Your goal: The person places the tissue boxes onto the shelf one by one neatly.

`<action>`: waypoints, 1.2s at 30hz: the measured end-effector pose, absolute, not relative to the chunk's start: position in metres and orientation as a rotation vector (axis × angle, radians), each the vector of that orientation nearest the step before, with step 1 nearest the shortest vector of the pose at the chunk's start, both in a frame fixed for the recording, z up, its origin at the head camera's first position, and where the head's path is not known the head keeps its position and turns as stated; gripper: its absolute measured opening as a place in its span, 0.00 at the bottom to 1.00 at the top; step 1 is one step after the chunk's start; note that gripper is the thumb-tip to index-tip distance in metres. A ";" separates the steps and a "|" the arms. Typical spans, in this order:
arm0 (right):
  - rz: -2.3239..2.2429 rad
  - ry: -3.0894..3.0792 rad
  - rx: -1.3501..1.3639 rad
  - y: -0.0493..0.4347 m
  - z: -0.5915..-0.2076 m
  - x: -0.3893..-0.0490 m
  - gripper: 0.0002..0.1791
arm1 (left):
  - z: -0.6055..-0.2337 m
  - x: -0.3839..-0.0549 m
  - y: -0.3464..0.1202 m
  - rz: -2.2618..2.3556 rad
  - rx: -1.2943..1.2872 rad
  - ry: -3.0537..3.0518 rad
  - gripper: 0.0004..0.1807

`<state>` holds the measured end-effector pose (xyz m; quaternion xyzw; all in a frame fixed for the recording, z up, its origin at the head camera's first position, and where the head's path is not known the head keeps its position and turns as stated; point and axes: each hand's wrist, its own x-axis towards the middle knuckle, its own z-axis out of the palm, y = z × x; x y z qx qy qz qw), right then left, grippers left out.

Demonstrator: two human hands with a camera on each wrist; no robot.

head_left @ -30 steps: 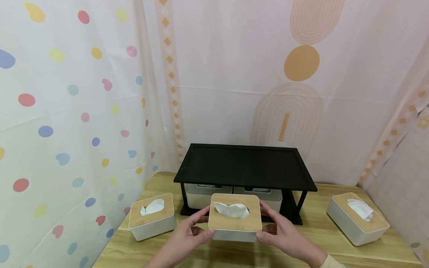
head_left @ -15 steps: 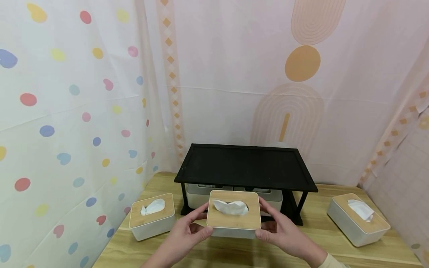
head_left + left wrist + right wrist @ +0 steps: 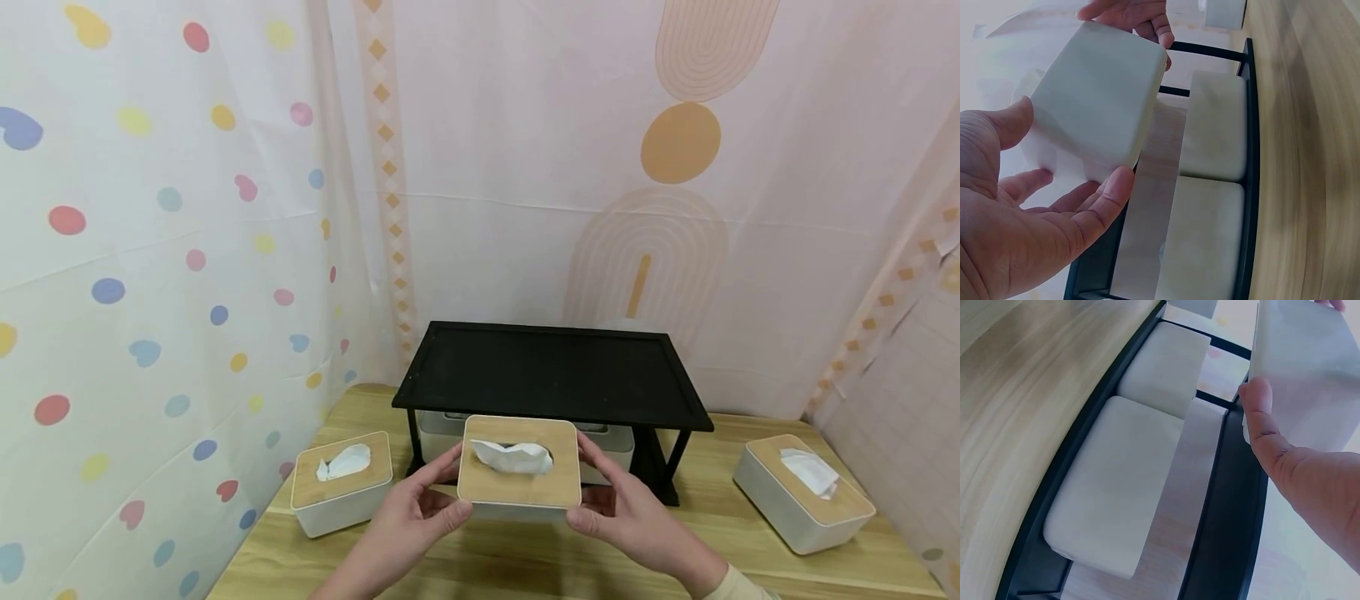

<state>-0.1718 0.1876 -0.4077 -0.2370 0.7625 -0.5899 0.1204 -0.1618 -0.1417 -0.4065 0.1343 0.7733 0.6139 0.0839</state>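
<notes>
Aloft in front of the black rectangular shelf [image 3: 551,371], a white, wood-topped rectangular tissue box [image 3: 519,486] is gripped at its short ends by my left hand [image 3: 415,518] and right hand [image 3: 628,518]. Likely light, stiff and slippery, it suits that hold.

From the head, the held box [image 3: 517,489] hides some fingertips of the left hand [image 3: 420,517] and right hand [image 3: 630,517]; it and the black shelf [image 3: 551,375] cover much of the two boxes [image 3: 438,435] behind; the bottom edge cuts off both arms [image 3: 352,575] and the table [image 3: 495,575]; the right wrist view chops the held box.
</notes>
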 end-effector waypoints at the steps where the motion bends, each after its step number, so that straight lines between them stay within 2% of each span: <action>1: -1.718 2.237 -0.675 0.186 -0.407 -0.172 0.50 | -0.406 -0.162 -0.142 1.835 0.398 2.309 0.42; 20: -1.712 2.297 -0.706 0.172 -0.393 -0.184 0.51 | -0.392 -0.170 -0.149 1.843 0.329 2.402 0.40; 36: -1.711 2.311 -0.775 0.161 -0.387 -0.197 0.49 | -0.379 -0.178 -0.155 1.902 0.371 2.446 0.37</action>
